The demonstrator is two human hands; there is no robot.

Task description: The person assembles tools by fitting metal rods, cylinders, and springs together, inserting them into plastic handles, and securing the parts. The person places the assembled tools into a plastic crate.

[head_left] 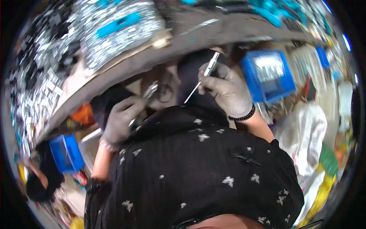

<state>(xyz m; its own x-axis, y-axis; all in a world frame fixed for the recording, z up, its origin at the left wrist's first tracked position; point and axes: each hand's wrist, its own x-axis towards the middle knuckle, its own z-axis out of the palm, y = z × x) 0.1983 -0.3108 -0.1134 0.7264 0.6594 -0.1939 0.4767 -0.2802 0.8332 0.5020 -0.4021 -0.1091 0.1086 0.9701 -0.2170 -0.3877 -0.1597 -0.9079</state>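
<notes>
My right hand (227, 89), in a grey glove with a black bead bracelet at the wrist, is closed around a thin silver metal tool (206, 74) whose pointed end slants down to the left. My left hand (122, 118), also in a grey glove, grips a small silver metal piece (150, 91) near the edge of the grey workbench (126, 68). Both hands are raised in front of my black dotted top (190, 168), about a hand's width apart.
On the workbench lie heaps of small silver metal parts (114, 30) with teal handles among them. A blue crate (268, 74) holding metal parts stands to the right, another blue crate (66, 152) at lower left. White sacks (301, 133) lie at the right.
</notes>
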